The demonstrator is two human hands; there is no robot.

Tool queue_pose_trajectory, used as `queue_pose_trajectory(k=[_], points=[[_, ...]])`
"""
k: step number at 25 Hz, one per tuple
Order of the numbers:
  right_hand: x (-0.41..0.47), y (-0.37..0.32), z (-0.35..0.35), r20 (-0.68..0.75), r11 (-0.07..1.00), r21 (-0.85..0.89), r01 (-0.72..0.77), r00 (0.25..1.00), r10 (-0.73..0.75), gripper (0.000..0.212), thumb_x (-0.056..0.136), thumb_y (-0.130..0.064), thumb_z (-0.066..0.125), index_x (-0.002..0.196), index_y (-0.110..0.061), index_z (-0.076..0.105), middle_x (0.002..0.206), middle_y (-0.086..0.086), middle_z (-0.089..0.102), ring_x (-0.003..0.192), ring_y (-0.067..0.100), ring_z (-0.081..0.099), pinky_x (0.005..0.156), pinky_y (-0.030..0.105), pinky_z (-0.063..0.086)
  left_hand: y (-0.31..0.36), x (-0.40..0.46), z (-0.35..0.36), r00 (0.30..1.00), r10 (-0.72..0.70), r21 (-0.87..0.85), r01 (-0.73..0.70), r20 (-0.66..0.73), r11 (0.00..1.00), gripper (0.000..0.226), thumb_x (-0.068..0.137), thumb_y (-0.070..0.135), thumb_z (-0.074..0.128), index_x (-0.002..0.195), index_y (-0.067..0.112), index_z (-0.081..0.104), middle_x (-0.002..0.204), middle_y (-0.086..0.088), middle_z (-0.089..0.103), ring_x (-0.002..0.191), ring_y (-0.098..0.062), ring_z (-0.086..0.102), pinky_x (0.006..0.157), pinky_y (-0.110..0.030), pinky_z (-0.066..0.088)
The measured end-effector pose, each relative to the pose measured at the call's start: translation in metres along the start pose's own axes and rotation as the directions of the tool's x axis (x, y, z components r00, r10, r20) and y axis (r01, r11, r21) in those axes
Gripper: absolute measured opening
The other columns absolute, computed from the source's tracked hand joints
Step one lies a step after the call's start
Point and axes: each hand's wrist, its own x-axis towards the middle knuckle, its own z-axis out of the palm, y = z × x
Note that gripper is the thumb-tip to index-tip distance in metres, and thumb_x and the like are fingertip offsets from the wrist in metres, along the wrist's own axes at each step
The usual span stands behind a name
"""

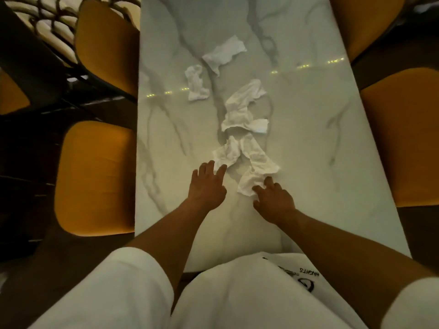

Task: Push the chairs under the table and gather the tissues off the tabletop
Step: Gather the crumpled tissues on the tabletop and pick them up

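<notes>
Several crumpled white tissues lie along the middle of the white marble table (308, 138). The nearest tissue (249, 181) touches the fingertips of my right hand (273, 198), whose fingers rest on its near edge. My left hand (206, 184) lies flat with fingers spread, its tips at the edge of another tissue (228, 153). Farther off lie a long tissue (242, 108), a small one (196, 83) and a flat one (225, 53). Orange chairs flank the table: near left (95, 176), far left (107, 43), near right (403, 138), far right (365, 22).
Dark floor shows on both sides of the table. A patterned dark-and-cream floor or rug (47, 27) lies at the far left. Another orange seat (11, 93) sits at the left edge. My white shirt fills the bottom of the view.
</notes>
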Motion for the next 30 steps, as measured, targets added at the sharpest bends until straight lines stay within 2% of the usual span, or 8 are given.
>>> queue_pose_trajectory(k=[6,8,11,16,19,22,25,30], points=[[0.016,-0.010,-0.002,0.070,0.972,0.191,0.134,0.986,-0.150,0.027,0.103,-0.022,0.051,0.115,-0.006,0.069,0.119,0.011,0.058,0.101,0.030,0.061,0.088,0.042,0.052,0.003,0.055,0.009,0.995,0.094,0.018,-0.094,0.018,0.995,0.069,0.094,0.020,0.057,0.155,0.018,0.025,0.159,-0.014,0.029,0.143,-0.035,0.030,0.114,-0.048,0.031],[0.025,-0.016,-0.010,-0.090,0.943,0.276,0.187,0.982,-0.168,0.021,0.099,-0.011,0.057,0.115,-0.005,0.070,0.115,0.012,0.063,0.099,0.030,0.063,0.088,0.040,0.052,-0.001,0.057,0.019,0.999,0.048,-0.023,-0.048,0.026,0.999,0.061,0.095,0.018,0.057,0.150,0.016,0.031,0.143,-0.014,0.045,0.124,-0.032,0.048,0.100,-0.042,0.041],[0.053,-0.024,-0.029,-0.334,0.909,0.401,0.112,0.942,0.031,0.040,0.088,0.001,0.063,0.127,-0.006,0.062,0.118,0.015,0.065,0.105,0.033,0.063,0.091,0.045,0.053,-0.023,0.055,0.029,0.997,0.026,-0.114,-0.017,0.072,0.993,0.045,0.096,0.009,0.053,0.140,0.013,0.046,0.121,-0.012,0.058,0.103,-0.031,0.060,0.085,-0.039,0.044],[0.096,-0.020,-0.039,-0.118,0.938,0.319,-0.132,0.977,0.177,0.051,0.097,-0.016,0.056,0.146,-0.014,0.041,0.130,0.014,0.053,0.108,0.036,0.061,0.085,0.043,0.051,-0.053,0.070,0.007,0.970,0.187,-0.254,-0.223,-0.158,0.941,0.016,0.083,-0.005,0.071,0.095,0.003,0.077,0.094,-0.019,0.067,0.082,-0.041,0.061,0.068,-0.048,0.052],[0.094,-0.015,-0.030,-0.098,0.925,0.344,-0.158,0.974,0.203,0.027,0.099,-0.013,0.055,0.125,-0.008,0.058,0.121,0.014,0.052,0.095,0.034,0.062,0.078,0.040,0.051,-0.050,0.111,-0.019,0.916,0.267,-0.175,-0.328,-0.301,0.928,0.011,0.075,0.002,0.080,0.083,0.009,0.079,0.125,-0.023,0.063,0.114,-0.048,0.054,0.082,-0.053,0.052],[0.082,-0.009,-0.021,-0.124,0.912,0.396,-0.107,0.978,0.169,0.016,0.096,-0.016,0.062,0.108,-0.006,0.065,0.119,0.009,0.048,0.082,0.028,0.059,0.071,0.038,0.052,-0.032,0.157,-0.035,0.914,0.347,-0.056,-0.366,-0.212,0.929,0.013,0.088,0.009,0.070,0.094,0.014,0.080,0.151,-0.017,0.048,0.142,-0.041,0.037,0.110,-0.051,0.037],[0.083,0.003,-0.026,-0.318,0.882,0.467,-0.060,0.919,0.231,0.013,0.087,-0.012,0.070,0.099,-0.008,0.067,0.125,0.006,0.051,0.076,0.027,0.061,0.065,0.031,0.046,-0.018,0.175,-0.033,0.949,0.313,0.040,-0.311,-0.039,0.949,0.027,0.095,0.013,0.053,0.113,0.016,0.074,0.127,-0.009,0.065,0.119,-0.030,0.056,0.097,-0.040,0.043],[0.130,0.023,-0.078,-0.528,0.846,0.531,-0.043,0.764,0.370,0.014,0.078,-0.005,0.069,0.091,-0.006,0.064,0.100,0.011,0.065,0.082,0.033,0.063,0.068,0.033,0.046,-0.040,0.151,-0.011,0.984,0.170,-0.383,-0.177,-0.052,0.906,0.039,0.098,0.013,0.058,0.135,0.006,0.054,0.124,-0.018,0.064,0.111,-0.039,0.062,0.095,-0.046,0.047]])
